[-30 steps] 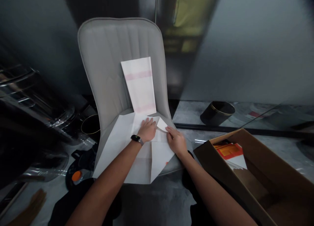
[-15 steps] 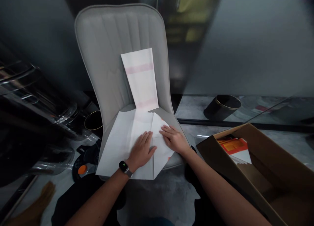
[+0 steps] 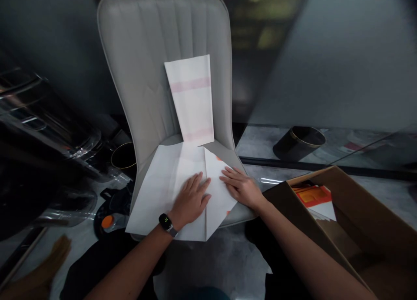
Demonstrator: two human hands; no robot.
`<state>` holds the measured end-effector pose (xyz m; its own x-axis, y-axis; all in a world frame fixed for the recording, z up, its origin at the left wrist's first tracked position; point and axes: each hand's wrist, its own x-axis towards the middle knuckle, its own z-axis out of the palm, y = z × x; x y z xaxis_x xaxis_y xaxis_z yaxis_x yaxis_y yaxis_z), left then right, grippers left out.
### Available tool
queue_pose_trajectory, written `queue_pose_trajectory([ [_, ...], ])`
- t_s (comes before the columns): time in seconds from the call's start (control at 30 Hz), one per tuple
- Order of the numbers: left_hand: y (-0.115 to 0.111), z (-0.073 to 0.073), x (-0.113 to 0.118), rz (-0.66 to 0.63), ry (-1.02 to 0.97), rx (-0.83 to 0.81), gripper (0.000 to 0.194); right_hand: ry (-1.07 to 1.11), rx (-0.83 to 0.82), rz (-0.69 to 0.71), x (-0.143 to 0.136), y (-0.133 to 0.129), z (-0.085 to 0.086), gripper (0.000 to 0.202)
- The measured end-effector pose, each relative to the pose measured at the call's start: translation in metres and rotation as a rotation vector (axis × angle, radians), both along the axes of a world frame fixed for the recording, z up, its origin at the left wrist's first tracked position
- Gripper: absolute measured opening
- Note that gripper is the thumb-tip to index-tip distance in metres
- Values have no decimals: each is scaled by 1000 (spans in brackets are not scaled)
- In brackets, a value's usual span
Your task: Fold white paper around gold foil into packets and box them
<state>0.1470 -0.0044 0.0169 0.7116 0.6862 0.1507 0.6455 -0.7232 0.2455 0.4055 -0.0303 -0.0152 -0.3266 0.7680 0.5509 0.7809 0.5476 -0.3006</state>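
A large white paper sheet [image 3: 153, 195] lies on the seat of a grey padded chair [image 3: 137, 61]. Its right side is folded over into a flap [image 3: 216, 195] that tapers to the right, with small orange marks at the edges. My left hand [image 3: 189, 200], a dark watch on its wrist, rests flat near the fold with fingers stretched. On the flap's right part lies my right hand [image 3: 243, 187], fingers extended and pressing the paper. Behind, a white paper strip [image 3: 193, 104] with two pale pink bands leans on the backrest; whether it joins the sheet I cannot tell.
To the right stands an open cardboard box [image 3: 361, 195] holding an orange and white packet [image 3: 314, 198]. A black bin [image 3: 125, 156] is left of the chair, near an orange cap [image 3: 107, 221]. Another dark bin shape [image 3: 298, 143] shows at the glassy wall. A blurred, hand-like brown shape [image 3: 58, 252] appears lower left.
The view has shifted slightly closer to the chair. My right hand has slid a little outward along the flap, to the right. My left hand stays by the fold, its index finger now spread further.
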Motion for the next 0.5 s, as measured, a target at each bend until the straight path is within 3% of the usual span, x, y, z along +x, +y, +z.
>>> queue_pose_trajectory([
  [0.3,3,-3,0,-1,-18,-25,61,-30,-54,-6,-9,-2,-1,36],
  [0.5,3,-4,0,-15,-9,-18,54,11,-87,-29,-9,-3,-3,38],
])
